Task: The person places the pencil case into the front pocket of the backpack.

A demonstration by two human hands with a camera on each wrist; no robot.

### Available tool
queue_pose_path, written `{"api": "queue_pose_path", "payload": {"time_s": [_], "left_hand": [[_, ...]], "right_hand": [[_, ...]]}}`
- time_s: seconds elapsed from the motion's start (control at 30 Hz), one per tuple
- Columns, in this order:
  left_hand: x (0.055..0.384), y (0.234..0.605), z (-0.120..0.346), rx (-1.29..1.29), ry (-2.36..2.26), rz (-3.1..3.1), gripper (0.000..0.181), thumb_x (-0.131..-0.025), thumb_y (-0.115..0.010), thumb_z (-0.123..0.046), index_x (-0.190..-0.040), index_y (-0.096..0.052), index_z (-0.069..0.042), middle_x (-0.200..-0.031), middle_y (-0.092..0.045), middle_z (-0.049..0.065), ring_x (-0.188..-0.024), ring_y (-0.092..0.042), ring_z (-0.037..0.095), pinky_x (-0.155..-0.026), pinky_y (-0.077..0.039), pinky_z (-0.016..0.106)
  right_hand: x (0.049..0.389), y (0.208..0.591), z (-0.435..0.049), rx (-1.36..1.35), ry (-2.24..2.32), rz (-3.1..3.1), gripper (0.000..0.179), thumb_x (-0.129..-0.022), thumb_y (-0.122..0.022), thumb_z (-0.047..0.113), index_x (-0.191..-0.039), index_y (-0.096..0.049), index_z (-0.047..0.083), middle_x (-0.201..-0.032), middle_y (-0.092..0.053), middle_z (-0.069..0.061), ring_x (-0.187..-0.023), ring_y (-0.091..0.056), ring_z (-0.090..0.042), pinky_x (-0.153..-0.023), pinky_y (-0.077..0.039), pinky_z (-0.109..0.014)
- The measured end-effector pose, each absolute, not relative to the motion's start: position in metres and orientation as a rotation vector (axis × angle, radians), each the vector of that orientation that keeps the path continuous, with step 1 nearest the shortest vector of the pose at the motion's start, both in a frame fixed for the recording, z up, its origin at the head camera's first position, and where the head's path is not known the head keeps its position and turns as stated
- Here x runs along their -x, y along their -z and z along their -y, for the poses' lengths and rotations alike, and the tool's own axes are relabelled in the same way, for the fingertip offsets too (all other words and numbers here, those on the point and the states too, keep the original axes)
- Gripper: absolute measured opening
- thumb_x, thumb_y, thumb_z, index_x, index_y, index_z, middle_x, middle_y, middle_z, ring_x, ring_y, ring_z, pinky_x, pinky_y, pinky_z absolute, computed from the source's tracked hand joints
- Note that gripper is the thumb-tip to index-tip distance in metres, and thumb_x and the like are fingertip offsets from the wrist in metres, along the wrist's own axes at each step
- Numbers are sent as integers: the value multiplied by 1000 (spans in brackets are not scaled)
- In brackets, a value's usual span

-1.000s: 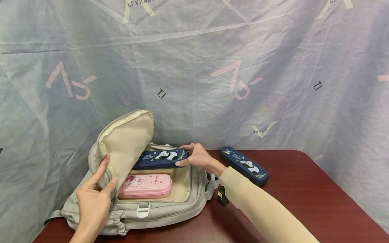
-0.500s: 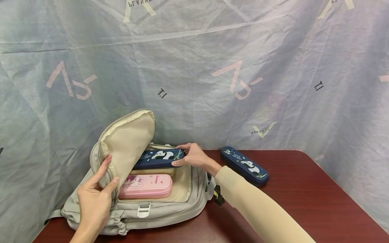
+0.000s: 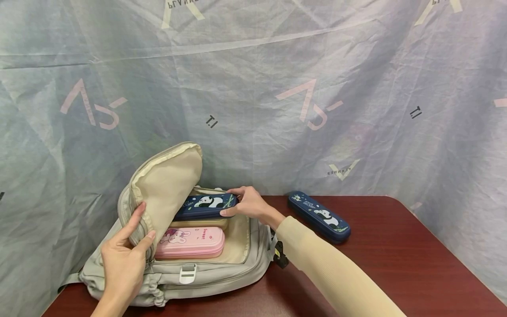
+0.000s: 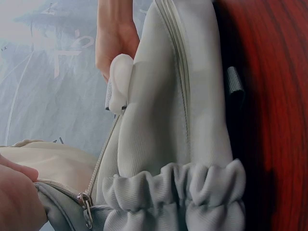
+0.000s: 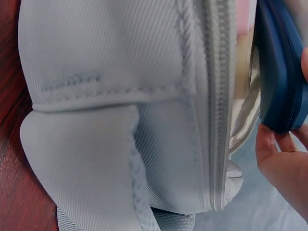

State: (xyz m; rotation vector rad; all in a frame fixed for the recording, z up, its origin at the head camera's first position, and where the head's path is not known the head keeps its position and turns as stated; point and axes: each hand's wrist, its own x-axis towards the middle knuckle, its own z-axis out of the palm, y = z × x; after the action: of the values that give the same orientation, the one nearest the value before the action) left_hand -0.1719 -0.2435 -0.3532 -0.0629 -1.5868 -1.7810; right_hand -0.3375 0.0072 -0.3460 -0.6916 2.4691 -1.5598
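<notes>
A pale grey backpack [image 3: 222, 281] lies on its back with its front flap [image 3: 168, 185] lifted. My left hand [image 3: 124, 259] pinches the flap's zippered edge between thumb and fingers. In the right wrist view my right hand [image 5: 284, 163] grips the end of a navy pencil case [image 5: 281, 72]; the head view shows a panda on its lid. Its left end is hidden behind the flap. Below it in the bag lies a pink pencil case [image 3: 194, 242] with a rabbit print. A beige item [image 3: 214, 223] shows under the navy case.
A second navy panda pencil case [image 3: 320, 216] lies on the dark red table [image 3: 396, 251], right of the backpack. A grey printed cloth [image 3: 253, 88] hangs behind the table. A white buckle [image 3: 187, 274] sits on the bag's front side.
My right hand has pushed the navy pencil case leftward, farther into the backpack under the flap. My left hand stays on the flap, which has barely shifted.
</notes>
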Motion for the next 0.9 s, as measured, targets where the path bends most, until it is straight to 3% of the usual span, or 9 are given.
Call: {"api": "queue_pose_path", "payload": {"time_s": [0.4, 0.7, 0.9], "left_hand": [[171, 353, 244, 55, 1808, 1579, 65, -84, -59, 33, -140, -65, 0, -146, -63, -1, -152, -34, 14, -115, -34, 19], [172, 353, 243, 71, 1839, 1556, 64, -84, -59, 34, -139, -64, 3, -144, -64, 1, -150, -37, 16, -111, -39, 18], [172, 353, 243, 61, 1834, 1562, 64, -84, -59, 33, -139, -64, 2, -144, -64, 0, -151, -36, 15, -114, -36, 19]], "right_hand": [[346, 351, 5, 628, 1539, -2496, 74, -77, -95, 18, -144, -66, 8, -99, -75, -1, -93, -68, -15, -85, -55, -29], [344, 350, 9, 644, 1561, -2491, 75, -75, -97, 18, -142, -66, 5, -99, -75, -1, -92, -68, -15, -85, -54, -29], [345, 350, 14, 653, 1562, -2479, 75, -74, -97, 17, -141, -67, 5, -100, -76, -1, -91, -68, -15, -83, -54, -28]]}}
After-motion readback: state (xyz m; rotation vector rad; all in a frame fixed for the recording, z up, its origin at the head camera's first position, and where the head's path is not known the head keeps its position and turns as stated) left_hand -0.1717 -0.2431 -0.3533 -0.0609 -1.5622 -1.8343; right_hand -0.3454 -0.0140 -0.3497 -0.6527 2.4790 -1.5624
